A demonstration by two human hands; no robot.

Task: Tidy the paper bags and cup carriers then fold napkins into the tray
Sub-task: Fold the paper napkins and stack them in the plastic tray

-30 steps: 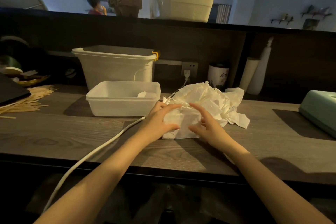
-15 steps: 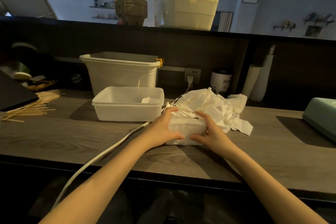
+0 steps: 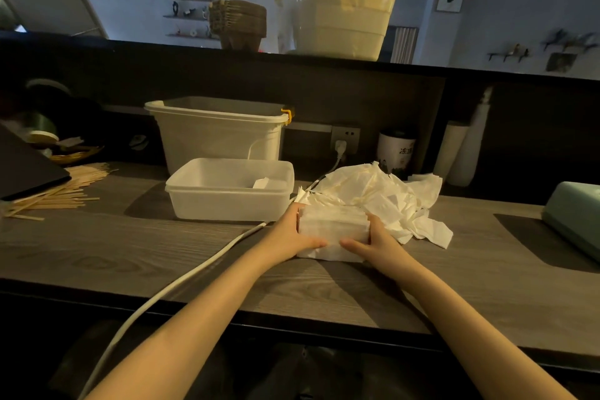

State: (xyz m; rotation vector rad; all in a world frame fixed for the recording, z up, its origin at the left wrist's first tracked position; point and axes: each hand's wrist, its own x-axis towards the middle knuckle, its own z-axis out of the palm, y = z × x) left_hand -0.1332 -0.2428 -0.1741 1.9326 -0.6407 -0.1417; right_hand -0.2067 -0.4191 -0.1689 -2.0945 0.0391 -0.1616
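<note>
I see my left hand (image 3: 289, 234) and right hand (image 3: 376, 242) gripping a folded napkin stack (image 3: 332, 226) from either side, thumbs curled across its near face, the other fingers hidden behind. Stack rests on the tabletop (image 3: 130, 247), just right of the tray (image 3: 227, 188), against the loose napkins (image 3: 383, 195).

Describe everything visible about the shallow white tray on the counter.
The tray is a shallow, rectangular, translucent white plastic container with rounded corners and a thickened rim. It sits upright and open on the wooden counter, in front of a taller white bin. Inside, one small white napkin piece shows near its right end. Neither hand touches it.
</note>
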